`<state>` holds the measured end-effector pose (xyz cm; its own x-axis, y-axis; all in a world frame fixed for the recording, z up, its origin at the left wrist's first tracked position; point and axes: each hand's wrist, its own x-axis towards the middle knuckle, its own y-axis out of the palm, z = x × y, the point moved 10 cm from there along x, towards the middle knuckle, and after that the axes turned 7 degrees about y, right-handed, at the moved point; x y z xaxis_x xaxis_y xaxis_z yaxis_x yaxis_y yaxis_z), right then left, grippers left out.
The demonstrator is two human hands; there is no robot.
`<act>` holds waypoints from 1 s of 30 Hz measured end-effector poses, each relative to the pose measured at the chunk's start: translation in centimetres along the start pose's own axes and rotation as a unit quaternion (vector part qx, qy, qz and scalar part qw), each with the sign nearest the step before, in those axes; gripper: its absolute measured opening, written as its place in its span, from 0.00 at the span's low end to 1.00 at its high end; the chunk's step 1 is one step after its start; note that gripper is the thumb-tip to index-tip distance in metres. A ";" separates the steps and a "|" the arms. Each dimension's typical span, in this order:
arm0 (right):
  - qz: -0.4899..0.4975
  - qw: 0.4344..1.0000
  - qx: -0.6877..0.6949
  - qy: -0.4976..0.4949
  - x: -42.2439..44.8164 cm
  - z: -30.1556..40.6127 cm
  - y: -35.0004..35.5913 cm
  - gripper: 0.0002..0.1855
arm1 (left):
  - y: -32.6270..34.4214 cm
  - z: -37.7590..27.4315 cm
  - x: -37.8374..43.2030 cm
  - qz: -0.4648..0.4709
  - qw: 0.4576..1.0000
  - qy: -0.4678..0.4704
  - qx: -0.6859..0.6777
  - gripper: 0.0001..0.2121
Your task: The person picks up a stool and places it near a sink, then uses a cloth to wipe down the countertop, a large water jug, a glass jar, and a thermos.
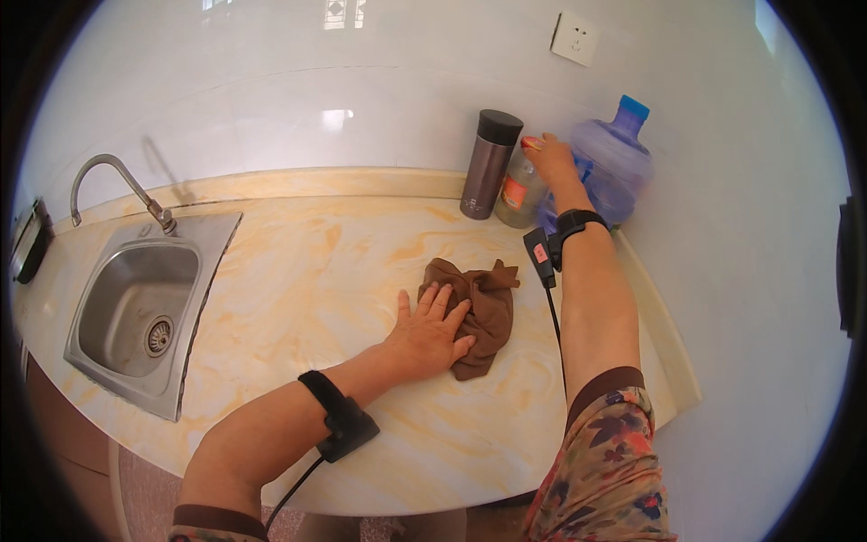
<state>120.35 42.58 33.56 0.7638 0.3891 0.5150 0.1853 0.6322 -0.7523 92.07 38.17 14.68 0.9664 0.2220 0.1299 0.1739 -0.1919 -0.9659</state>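
My left hand (428,342) lies palm down with its fingers spread, partly on a crumpled brown cloth (491,308) and partly on the marbled countertop (305,291). At the back right corner, my right hand (554,164) grips the red lid (532,142) of a clear jar (517,203) with an orange label. The jar stands between a dark tumbler with a black cap (489,169) and a large blue water jug (613,159). My right hand and forearm hide part of the jar and the jug.
To the left, a steel sink (129,271) is set into the counter, with a curved faucet (118,166) behind it. A black object (30,244) stands at the far left edge. A power socket (575,39) is on the wall above the jug. Cables run from both wrist straps.
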 end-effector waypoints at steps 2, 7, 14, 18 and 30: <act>0.022 1.000 -0.006 -0.003 0.9 0.3 1.1 0.34 | -0.2 -0.1 -0.1 0.002 1.000 -0.002 0.000 0.29; 0.088 0.995 -0.044 0.028 0.9 0.5 2.0 0.32 | -0.1 -0.3 -0.1 0.009 1.000 0.004 -0.011 0.29; 0.047 0.995 -0.075 0.051 -0.7 0.7 0.1 0.32 | -0.5 -0.3 -0.3 -0.004 1.000 0.011 -0.008 0.28; 0.063 0.995 -0.078 0.025 -1.9 0.1 -1.1 0.33 | -0.7 -0.4 -0.1 -0.006 1.000 0.010 -0.016 0.28; 0.095 0.994 -0.029 -0.041 -15.1 -0.7 -9.7 0.33 | -1.0 -0.3 -1.3 0.004 0.999 0.039 -0.029 0.24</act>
<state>107.42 30.06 32.79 0.7361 0.5518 0.3919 0.0805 0.5036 -0.8602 90.70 37.80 15.59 0.9791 0.1453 0.1423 0.1753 -0.2480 -0.9528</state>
